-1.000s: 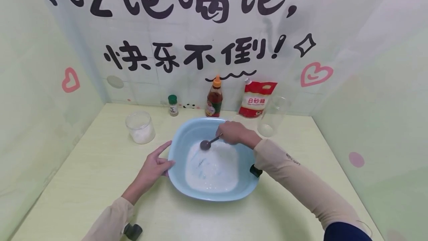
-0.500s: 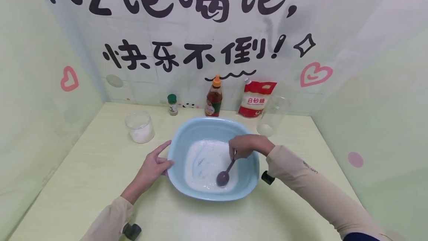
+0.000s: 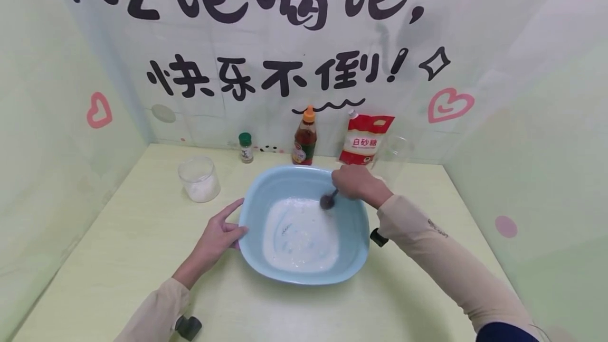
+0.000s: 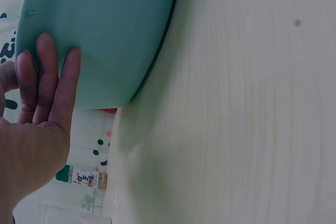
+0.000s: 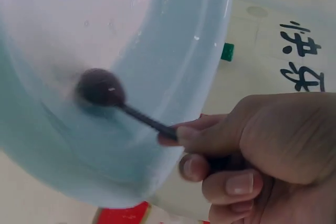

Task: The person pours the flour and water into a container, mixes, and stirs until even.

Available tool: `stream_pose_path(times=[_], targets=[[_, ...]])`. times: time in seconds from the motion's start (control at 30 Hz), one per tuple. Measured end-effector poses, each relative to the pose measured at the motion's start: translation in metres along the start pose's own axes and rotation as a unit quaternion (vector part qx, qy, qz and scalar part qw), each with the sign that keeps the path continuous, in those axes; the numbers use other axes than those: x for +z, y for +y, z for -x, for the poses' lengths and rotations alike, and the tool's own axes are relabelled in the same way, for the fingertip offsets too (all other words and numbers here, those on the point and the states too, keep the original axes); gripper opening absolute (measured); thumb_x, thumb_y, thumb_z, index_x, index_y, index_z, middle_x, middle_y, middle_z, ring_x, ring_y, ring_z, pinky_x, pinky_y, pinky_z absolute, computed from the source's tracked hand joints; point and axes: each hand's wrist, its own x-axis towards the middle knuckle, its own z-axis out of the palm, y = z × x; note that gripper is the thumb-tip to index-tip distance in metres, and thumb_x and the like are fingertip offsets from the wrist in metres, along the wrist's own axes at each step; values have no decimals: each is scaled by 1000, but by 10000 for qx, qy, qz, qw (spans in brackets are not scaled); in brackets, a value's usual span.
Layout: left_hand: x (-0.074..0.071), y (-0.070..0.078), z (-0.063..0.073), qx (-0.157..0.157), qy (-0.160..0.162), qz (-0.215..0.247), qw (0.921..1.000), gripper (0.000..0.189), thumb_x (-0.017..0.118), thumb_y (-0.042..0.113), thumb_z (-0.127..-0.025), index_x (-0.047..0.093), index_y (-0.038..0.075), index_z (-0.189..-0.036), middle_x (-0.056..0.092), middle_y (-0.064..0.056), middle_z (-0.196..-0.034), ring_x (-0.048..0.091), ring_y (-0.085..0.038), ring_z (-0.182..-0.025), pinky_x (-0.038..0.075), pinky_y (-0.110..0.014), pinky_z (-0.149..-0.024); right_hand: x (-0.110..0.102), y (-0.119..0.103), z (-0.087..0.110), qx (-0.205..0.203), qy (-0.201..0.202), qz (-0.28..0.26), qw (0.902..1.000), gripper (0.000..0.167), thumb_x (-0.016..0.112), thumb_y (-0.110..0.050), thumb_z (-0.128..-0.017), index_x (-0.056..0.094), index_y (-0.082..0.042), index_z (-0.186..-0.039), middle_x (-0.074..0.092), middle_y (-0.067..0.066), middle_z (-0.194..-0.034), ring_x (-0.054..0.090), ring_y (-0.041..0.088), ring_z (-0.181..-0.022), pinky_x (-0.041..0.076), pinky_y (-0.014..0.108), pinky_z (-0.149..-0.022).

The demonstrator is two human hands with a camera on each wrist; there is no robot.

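A light blue plastic basin point(image 3: 304, 173) stands on the table with white liquid point(image 3: 299, 241) over its floor. My left hand point(image 3: 220, 234) holds the basin's left side. In the left wrist view, several fingers point(image 4: 46, 77) lie long against the outer wall while another digit reaches past the rim. My right hand point(image 3: 356, 181), over the basin's far right rim, pinches the handle of a dark round-bowled spoon point(image 3: 327, 201). The right wrist view shows the spoon bowl point(image 5: 102, 87) blurred, low at the edge of the white liquid, its handle's end hidden in the fingers.
Behind the basin stand a green-capped shaker point(image 3: 245, 148), an orange-capped sauce bottle point(image 3: 304, 140) and a red-and-white sugar pouch point(image 3: 363, 141). A clear jar of white powder point(image 3: 200, 181) is at the left. A clear glass point(image 3: 396, 154) stands behind my right hand.
My right hand has swept the spoon from the far middle of the basin to the near right, then back up to the far right. The left hand and basin have stayed put.
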Motion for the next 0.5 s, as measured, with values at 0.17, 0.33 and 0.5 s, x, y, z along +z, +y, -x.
stream_pose_path(times=[0.17, 0.33, 0.5], targets=[[-1, -1, 1, -11, -2, 7, 10000, 77, 63, 0, -89, 26, 2, -156, 73, -9, -71, 68, -13, -57, 60, -29, -60, 9, -11, -19, -335, 91, -221, 9992, 32, 80, -17, -84, 70, -15, -115, 67, 1, -95, 59, 19, -82, 55, 32, -77], [-1, -2, 1, -14, 12, 47, 10000, 76, 63, -1, -89, 26, 1, -156, 73, -11, -70, 67, -13, -56, 59, -29, -59, 24, -35, -29, -998, -88, -401, 9942, 29, 73, -15, -91, 73, -17, -120, 72, 1, -108, 60, 18, -90, 54, 33, -85], [-1, 0, 2, -2, 17, -17, 10000, 77, 63, 0, -89, 26, 1, -156, 73, -11, -71, 67, -13, -57, 60, -30, -60, 32, -56, -19, -1460, -671, -558, 9854, 24, 70, -16, -94, 76, -21, -116, 73, -4, -109, 61, 15, -90, 54, 29, -85]])
